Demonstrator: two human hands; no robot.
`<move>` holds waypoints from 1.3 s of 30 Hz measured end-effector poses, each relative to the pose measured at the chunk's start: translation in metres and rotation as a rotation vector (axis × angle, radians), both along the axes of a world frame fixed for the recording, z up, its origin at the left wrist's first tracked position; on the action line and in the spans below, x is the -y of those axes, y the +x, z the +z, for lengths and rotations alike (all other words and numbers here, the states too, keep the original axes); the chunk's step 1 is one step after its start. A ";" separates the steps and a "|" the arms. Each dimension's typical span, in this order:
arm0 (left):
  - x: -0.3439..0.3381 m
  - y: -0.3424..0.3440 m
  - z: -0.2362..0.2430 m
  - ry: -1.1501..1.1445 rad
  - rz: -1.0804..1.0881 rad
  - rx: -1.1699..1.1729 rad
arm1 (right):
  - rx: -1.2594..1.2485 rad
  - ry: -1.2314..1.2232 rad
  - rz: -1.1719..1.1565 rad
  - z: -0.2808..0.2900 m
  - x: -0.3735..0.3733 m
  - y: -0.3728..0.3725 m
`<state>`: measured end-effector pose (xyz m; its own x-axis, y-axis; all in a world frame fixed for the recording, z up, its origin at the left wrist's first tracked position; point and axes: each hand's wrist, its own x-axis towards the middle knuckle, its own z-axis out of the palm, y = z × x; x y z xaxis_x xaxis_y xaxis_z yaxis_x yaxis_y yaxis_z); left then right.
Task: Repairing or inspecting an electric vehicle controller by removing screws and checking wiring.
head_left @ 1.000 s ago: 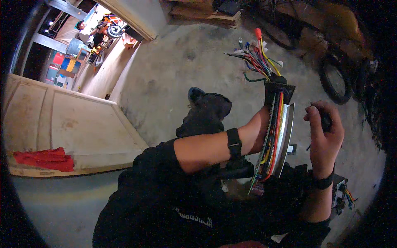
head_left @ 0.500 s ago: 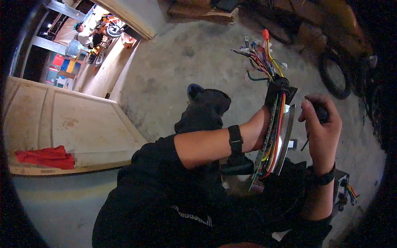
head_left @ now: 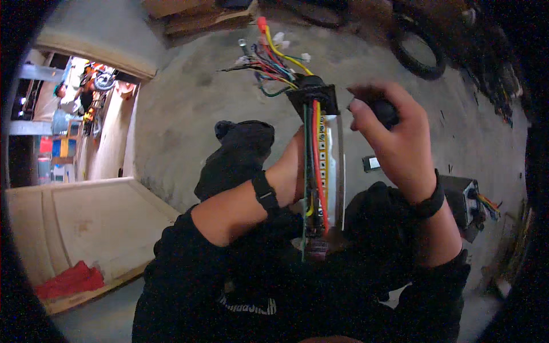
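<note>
From the head camera: the person sits low over the concrete floor [head_left: 189, 114], knees up, and holds a long electronic controller board [head_left: 320, 183] upright, edge-on, between the two arms. The left hand [head_left: 297, 166] sits behind it and is mostly hidden; it seems to clamp the board's side, so the thing stands steady. Red, yellow and green wires [head_left: 269, 57] fan out from the black top end, kept clear above. The right hand [head_left: 394, 137] is closed round a dark tool handle [head_left: 384, 111], poised at the board's upper edge, likely to work a fastener. A second wired box [head_left: 466, 203] lies on the floor to the right.
</note>
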<state>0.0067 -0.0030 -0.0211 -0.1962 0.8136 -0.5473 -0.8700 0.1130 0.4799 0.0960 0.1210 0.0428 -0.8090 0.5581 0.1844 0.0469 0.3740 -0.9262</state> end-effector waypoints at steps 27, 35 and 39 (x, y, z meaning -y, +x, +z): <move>-0.018 0.025 -0.013 0.019 0.128 0.011 | 0.210 0.389 0.248 -0.004 -0.006 0.041; -0.017 0.024 -0.018 -0.007 0.142 0.069 | 0.220 0.480 0.250 -0.004 -0.003 0.043; -0.020 0.025 -0.019 0.004 0.148 0.093 | 0.267 0.499 0.195 -0.006 -0.001 0.043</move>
<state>0.0315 0.0167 -0.0401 -0.2627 0.7817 -0.5656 -0.9178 -0.0217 0.3964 0.1390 0.1223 0.0369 -0.9422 0.2931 0.1625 0.1408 0.7861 -0.6018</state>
